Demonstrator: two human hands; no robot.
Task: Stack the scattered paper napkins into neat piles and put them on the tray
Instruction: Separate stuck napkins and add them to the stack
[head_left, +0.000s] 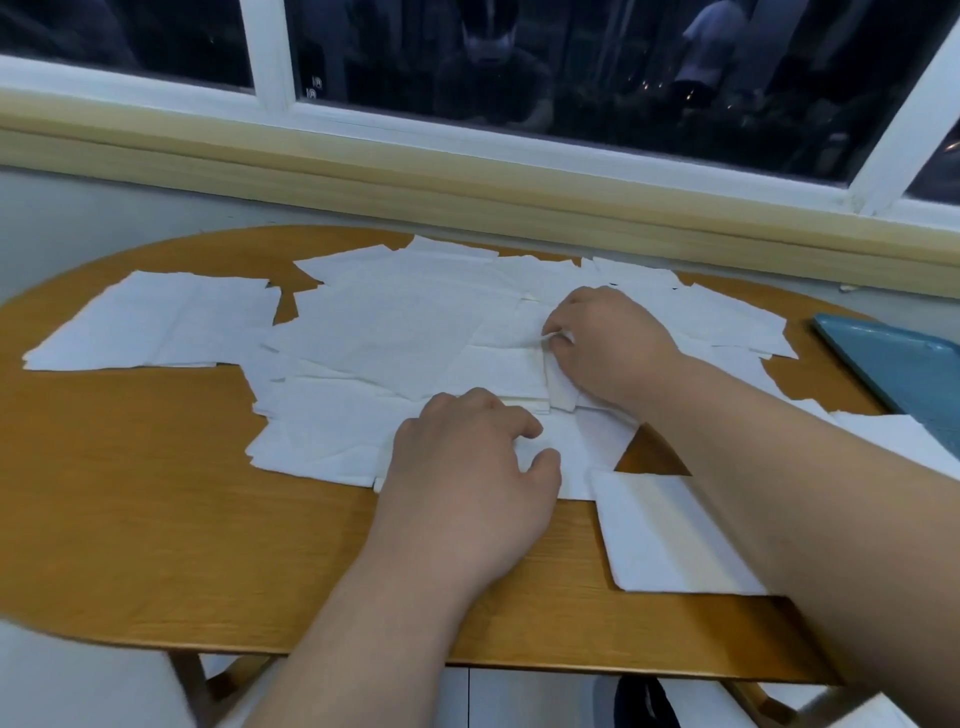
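Observation:
Several white paper napkins lie scattered and overlapping across the round wooden table. My right hand is over the middle of the spread and pinches the edge of a folded napkin between curled fingers. My left hand rests nearer to me on the front napkins, fingers curled down onto the paper with the thumb out to the right. A separate small napkin pile lies near the front right edge, partly under my right forearm. The blue tray sits at the table's right edge, half out of view.
A cream window sill and a white-framed dark window run behind the table. Bare wood shows at the front left of the table. Wooden table legs and a dark object are below the front edge.

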